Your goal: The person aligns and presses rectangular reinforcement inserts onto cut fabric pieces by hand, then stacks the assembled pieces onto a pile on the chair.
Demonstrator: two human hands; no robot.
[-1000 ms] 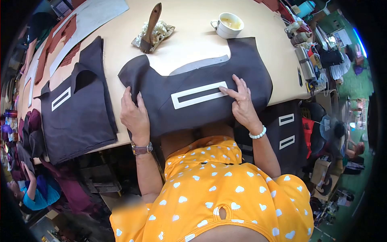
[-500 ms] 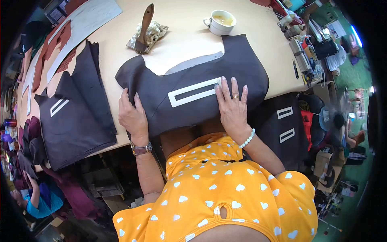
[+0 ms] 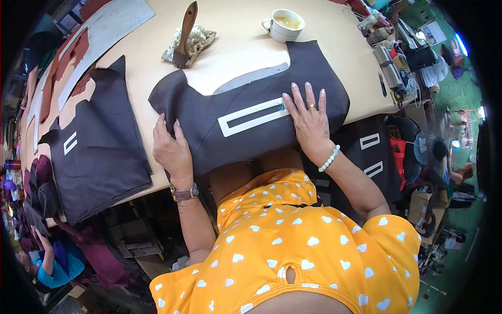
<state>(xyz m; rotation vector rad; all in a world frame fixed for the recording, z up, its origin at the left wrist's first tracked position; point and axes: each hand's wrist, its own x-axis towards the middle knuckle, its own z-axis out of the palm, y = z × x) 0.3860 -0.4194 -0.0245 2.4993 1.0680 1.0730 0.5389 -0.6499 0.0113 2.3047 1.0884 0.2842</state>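
Observation:
A dark brown leather-like panel [image 3: 246,141] with a curved cut-out lies across the table's front edge. On it is a long white rectangular frame strip [image 3: 225,127] with an open slot. My right hand [image 3: 311,123] lies flat on the panel, fingers spread, its index fingertip touching the strip's right end. A small bluish mark shows beside that fingertip. My left hand [image 3: 172,149] holds the panel's left edge between bent fingers and thumb; part of the fingers is hidden. A pale grey curved piece [image 3: 251,78] shows along the cut-out.
A brush [image 3: 184,39] rests on a crumpled, crusted wad [image 3: 201,42]. Near it stands a white cup [image 3: 282,32] with yellowish contents. More dark panels [image 3: 99,162] lie left, and another hangs right [image 3: 374,152]. Tools crowd the table's right side; a person in blue [image 3: 60,267] is at lower left.
My right hand has slid slightly right and up, uncovering more of the strip's right end and the bluish mark. At left, the stacked dark panels have shifted shape. My left hand stays put.

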